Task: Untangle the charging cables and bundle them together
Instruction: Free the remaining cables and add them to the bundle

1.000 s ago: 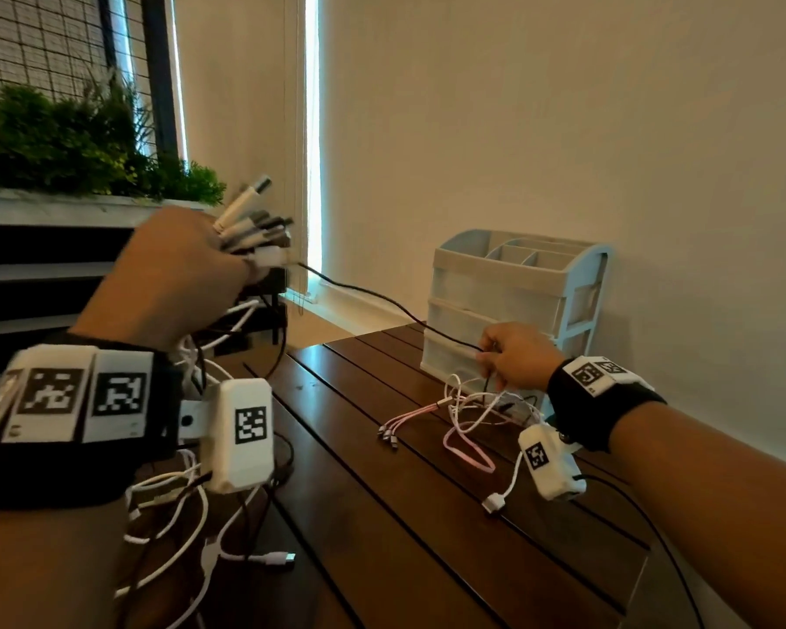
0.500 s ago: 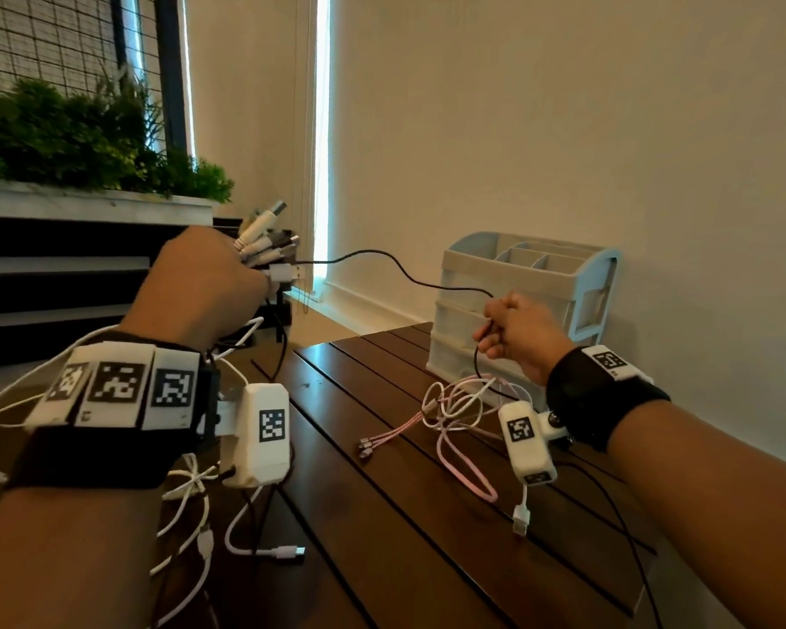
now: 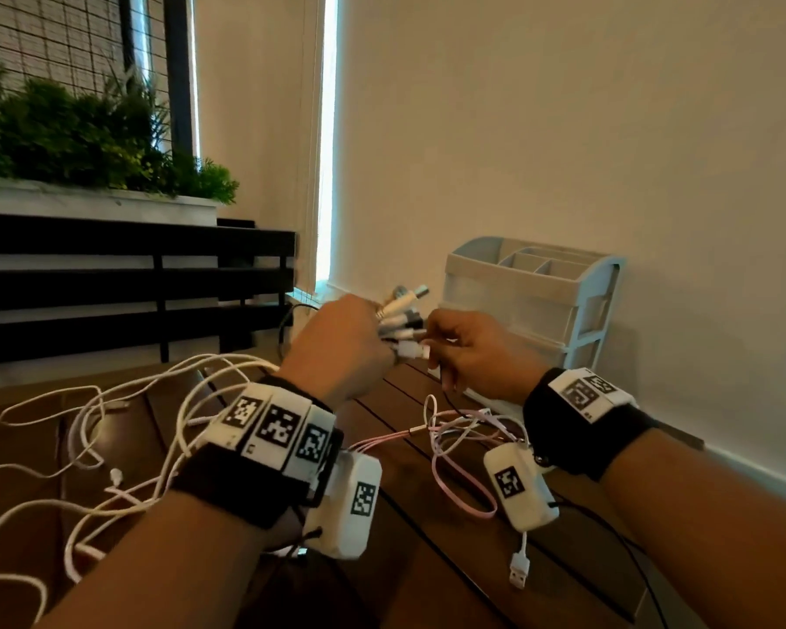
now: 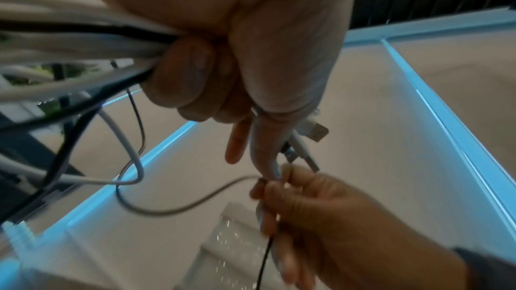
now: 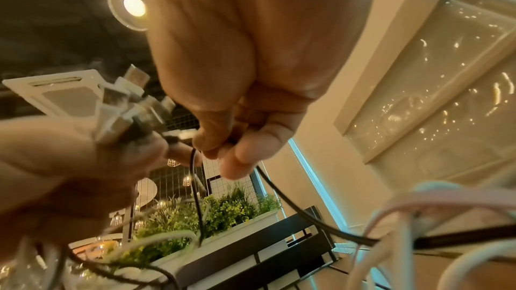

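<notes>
My left hand [image 3: 343, 345] is clamped round a fistful of cables [image 4: 69, 36], their plugs [image 3: 402, 317] fanning out past the knuckles toward the far wall. My right hand [image 3: 473, 356] sits just right of them, thumb and forefinger pinched on a thin black cable [image 5: 282, 193] close to the plugs. From the right wrist view that cable runs down out of the pinch and off to the right; a second black strand hangs in a loop just left of it.

The step, as I read it, is feeding this black cable's end into the fist so its plug lines up with the others. To do it well I would keep the left fist firm — if it slackens, the plugs already gathered could slide out of line — and open only the forefinger and thumb enough to take the new end. I would bring the plug in level with the rest, not deeper.

The white cables [image 3: 123, 429] trail in loose loops over the near left of the table [image 3: 427, 583], and a pink cable [image 3: 461, 488] lies knotted with others near the drawer unit [image 3: 532, 306]. I judge the black cable may drag through that pink knot — so I would draw it slowly and watch for a snag.
</notes>
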`<state>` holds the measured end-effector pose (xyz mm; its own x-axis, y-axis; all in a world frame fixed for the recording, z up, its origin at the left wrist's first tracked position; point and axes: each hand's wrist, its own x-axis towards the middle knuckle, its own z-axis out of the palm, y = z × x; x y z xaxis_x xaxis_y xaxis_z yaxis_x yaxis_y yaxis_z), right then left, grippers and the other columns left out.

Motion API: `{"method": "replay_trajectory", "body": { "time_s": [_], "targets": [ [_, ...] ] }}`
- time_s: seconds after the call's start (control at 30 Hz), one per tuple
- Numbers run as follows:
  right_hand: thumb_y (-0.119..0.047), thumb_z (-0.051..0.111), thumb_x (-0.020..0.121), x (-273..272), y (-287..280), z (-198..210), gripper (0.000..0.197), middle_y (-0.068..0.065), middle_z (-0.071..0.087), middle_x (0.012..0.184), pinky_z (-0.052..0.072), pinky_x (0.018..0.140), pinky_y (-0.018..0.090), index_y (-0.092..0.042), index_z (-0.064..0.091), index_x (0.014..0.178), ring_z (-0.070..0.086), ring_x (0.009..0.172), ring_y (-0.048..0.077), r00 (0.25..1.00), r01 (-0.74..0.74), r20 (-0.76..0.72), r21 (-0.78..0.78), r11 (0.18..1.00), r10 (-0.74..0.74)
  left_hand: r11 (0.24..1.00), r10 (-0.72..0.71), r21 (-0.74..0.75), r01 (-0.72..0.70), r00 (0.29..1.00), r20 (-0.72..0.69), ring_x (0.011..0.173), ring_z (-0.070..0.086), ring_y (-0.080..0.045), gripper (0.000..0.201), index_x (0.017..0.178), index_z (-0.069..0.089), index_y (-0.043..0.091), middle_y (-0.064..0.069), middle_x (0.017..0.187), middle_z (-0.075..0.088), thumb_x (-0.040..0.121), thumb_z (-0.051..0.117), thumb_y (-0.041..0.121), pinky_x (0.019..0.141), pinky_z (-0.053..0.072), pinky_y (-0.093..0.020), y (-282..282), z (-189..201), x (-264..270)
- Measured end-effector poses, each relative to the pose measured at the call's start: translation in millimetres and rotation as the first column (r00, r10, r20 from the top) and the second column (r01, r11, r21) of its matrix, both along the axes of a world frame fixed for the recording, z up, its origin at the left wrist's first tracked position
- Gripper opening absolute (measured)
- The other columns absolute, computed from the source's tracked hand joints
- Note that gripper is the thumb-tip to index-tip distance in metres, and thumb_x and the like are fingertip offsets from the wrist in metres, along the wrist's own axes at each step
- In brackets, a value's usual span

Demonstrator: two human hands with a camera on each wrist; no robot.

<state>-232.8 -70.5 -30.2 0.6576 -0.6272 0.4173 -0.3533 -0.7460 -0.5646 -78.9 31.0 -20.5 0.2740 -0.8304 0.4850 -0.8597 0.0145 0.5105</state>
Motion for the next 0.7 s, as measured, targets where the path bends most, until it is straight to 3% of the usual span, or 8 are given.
{"method": "replay_trajectory", "body": {
  "time_s": [0.07,0.17,0.27,0.43,0.53,0.7],
  "targets": [
    [-0.013,0.055,0.096,-4.2,0.6,0.0,0.008,0.003,0.064,0.068,0.051,0.048,0.025,-0.008,0.061,0.095,0.062,0.054,0.022,0.999,-0.028,0.046,0.036,0.999,0.026,0.999,-0.029,0.044,0.03,1.0,-0.009,0.07,0.058,-0.016,0.021,0.094,0.066,0.014,0.001,0.076,0.059,0.08,0.071,0.029,0.055,0.045,-0.027,-7.2,-9.8,-5.7],
    [-0.011,0.052,0.097,-13.8,-1.5,0.0,0.009,0.001,0.064,0.066,0.05,0.048,0.027,-0.01,0.059,0.091,0.063,0.054,0.02,0.994,-0.066,0.092,0.14,0.988,0.054,0.998,-0.043,0.046,0.046,0.997,-0.057,0.081,0.062,-0.027,0.018,0.093,0.066,0.011,-0.008,0.086,0.065,0.082,0.068,0.024,0.068,0.053,-0.035,-11.7,-13.9,-9.9],
    [-0.013,0.051,0.097,-17.8,-2.2,-1.1,0.009,0.002,0.065,0.072,0.052,0.049,0.025,-0.014,0.058,0.091,0.064,0.059,0.019,0.998,-0.057,0.018,0.18,0.982,0.054,0.999,-0.034,0.039,0.036,0.999,-0.039,0.076,0.059,-0.024,0.012,0.088,0.062,0.011,-0.007,0.081,0.061,0.084,0.065,0.022,0.064,0.05,-0.032,-11.7,-12.2,-10.4],
    [-0.014,0.055,0.095,-20.9,-18.3,-6.9,0.006,0.003,0.067,0.077,0.053,0.054,0.022,-0.016,0.059,0.092,0.065,0.059,0.016,0.979,0.085,-0.195,0.085,0.993,-0.067,1.0,0.016,0.003,-0.016,0.999,0.043,0.064,0.053,-0.015,0.01,0.078,0.058,0.014,-0.004,0.074,0.058,0.086,0.063,0.018,0.052,0.042,-0.027,3.4,5.9,-4.8],
    [-0.012,0.054,0.096,-26.3,-31.6,-11.6,0.009,0.012,0.068,0.079,0.048,0.046,0.021,-0.017,0.057,0.088,0.061,0.051,0.014,0.97,0.153,-0.205,0.113,0.982,-0.128,0.997,0.045,-0.063,-0.044,0.999,0.016,0.059,0.05,-0.015,0.01,0.077,0.061,0.011,-0.001,0.064,0.053,0.086,0.063,0.016,0.049,0.033,-0.027,17.2,24.1,7.4],
    [-0.014,0.057,0.094,-32.8,-43.2,-17.0,0.007,0.011,0.071,0.082,0.047,0.049,0.023,-0.017,0.059,0.087,0.062,0.054,0.013,0.936,0.252,-0.277,0.09,0.964,-0.219,0.984,0.115,-0.132,-0.123,0.991,-0.071,0.057,0.049,-0.015,0.024,0.067,0.055,0.017,-0.003,0.064,0.054,0.085,0.069,0.022,0.047,0.031,-0.026,28.0,37.0,28.4]
  ]
}}
